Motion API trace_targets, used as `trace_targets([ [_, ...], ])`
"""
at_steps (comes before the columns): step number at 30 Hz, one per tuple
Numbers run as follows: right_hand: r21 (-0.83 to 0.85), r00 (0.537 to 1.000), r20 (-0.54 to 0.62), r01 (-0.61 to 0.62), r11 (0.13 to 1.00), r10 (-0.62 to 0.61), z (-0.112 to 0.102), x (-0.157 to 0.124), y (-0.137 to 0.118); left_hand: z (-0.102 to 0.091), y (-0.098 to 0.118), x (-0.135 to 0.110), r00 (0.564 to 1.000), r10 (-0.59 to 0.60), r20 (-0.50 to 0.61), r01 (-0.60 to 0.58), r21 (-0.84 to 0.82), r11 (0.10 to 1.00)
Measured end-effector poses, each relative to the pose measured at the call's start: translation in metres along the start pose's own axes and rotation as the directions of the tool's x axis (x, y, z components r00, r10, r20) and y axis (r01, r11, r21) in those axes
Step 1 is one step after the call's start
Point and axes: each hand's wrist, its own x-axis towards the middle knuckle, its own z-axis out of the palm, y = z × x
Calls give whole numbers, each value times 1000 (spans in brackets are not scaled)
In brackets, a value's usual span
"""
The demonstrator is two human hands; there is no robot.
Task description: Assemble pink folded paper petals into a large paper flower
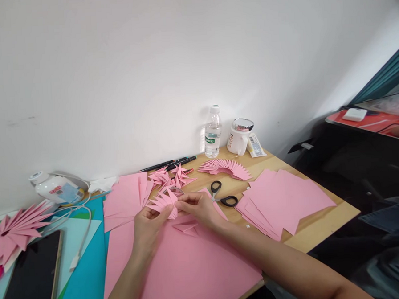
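Observation:
Between my two hands is a small pink folded-paper fan [162, 202] made of several pointed pieces. My left hand [151, 225] pinches its lower left side, thumb on top. My right hand [197, 207] grips the right edge between thumb and fingers. Beneath them a large pink paper sheet [195, 265] covers the table's front, with a loose folded pink piece [186, 228] lying on it. Just behind my hands are more spiky folded pieces [176, 176]. Black-handled scissors [222, 196] rest right of my right hand, their blades partly covered.
At the back stand a water bottle [213, 133] and a white mug [238, 138]. A curved pink paper fan [225, 167] lies before them. Pink sheets [285, 198] are stacked at right. A phone [32, 276], white cable [86, 218], and paper pinwheel [19, 230] are at left.

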Motion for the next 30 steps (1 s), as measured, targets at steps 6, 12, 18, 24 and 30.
trace_targets([
  [6, -71, 999, 10, 44, 997, -43, 0, 0, 0, 1, 0, 0, 999, -24, -23, 24, 18, 1000],
  [12, -49, 1000, -13, 10, 999, -11, 2, -2, -3, 2, 5, -2, 999, -41, -23, 42, 15, 999],
  [18, -44, 1000, -7, 16, 999, -16, 4, -2, -1, 2, 6, -2, 999, -50, -14, 51, 46, 998],
  [24, -65, 1000, 15, 27, 998, -26, 3, -3, 1, 0, 5, -2, 996, -89, 2, 89, 36, 995],
  [30, 57, 999, 35, -14, 998, 12, 6, -6, -7, -6, 5, 1, 988, -99, 116, 100, -2, 995],
])
